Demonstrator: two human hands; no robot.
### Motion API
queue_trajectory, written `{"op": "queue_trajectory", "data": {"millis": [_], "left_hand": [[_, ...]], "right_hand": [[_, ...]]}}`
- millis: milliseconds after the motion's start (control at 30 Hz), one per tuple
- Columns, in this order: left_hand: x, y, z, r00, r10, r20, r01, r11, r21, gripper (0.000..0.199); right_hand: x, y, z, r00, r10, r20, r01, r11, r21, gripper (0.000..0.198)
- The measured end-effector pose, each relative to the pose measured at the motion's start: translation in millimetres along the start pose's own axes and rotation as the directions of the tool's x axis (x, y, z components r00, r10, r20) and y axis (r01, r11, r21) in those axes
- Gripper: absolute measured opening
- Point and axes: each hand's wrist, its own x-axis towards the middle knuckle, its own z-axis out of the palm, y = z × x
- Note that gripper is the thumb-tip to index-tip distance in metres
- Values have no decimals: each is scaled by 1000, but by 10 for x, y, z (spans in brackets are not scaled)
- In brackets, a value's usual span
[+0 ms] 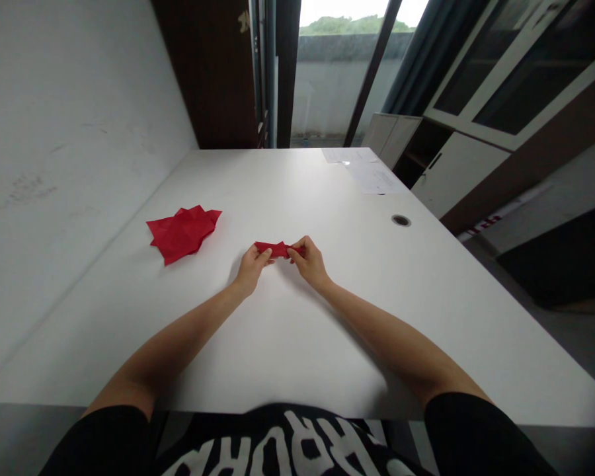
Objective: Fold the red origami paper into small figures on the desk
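Fingers (266,252) of both hands (250,267) (311,263) pinch folded red paper (279,250).

Atop this person (272,449), the head camera looks forward and down, close over the table (361,244), toward the window (334,82).

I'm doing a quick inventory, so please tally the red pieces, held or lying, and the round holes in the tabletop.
Held red piece, in left hand and right hand: 1
Lying red piece, on the tabletop: 1
Round hole: 1
Total: 3
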Motion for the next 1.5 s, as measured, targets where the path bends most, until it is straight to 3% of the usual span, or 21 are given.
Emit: {"op": "queue_trajectory", "data": {"millis": [100,200,433,567,700,867,967,1133,1333,1500], "left_hand": [[-12,-7,7,1000,1,-2,-1,990,144,32],[-6,-14,-11,998,24,-54,-12,977,214,29],[7,-31,-51,997,33,-63,-17,970,241,29],[-4,-17,-35,1000,18,-25,-14,988,152,32],[7,5,-46,1000,-10,-14,10,1000,5,40],[16,17,-58,998,-48,-44,46,998,-45,42],[2,35,-38,997,-63,-39,62,998,-33,38],[-25,88,-3,999,-15,-51,17,999,42,37],[-33,99,-6,1000,18,17,-20,993,120,36],[-51,107,12,998,25,53,-34,985,167,30]], "right_hand": [[-12,-5,27,999,-3,51,-1,998,71,27],[-3,-4,48,992,25,124,-49,979,197,44],[-10,-64,59,939,235,253,-303,912,277,40],[-43,-65,64,947,143,289,-210,954,216,38],[-60,-54,37,975,50,218,-72,993,91,33],[-71,-109,3,981,-77,179,98,989,-114,23],[-80,-129,-6,978,-118,173,140,983,-123,24],[-111,-126,6,971,-102,214,105,994,-2,47],[-88,-105,46,988,37,152,-65,981,183,27],[-76,-146,50,983,104,149,-136,965,224,29]]}}
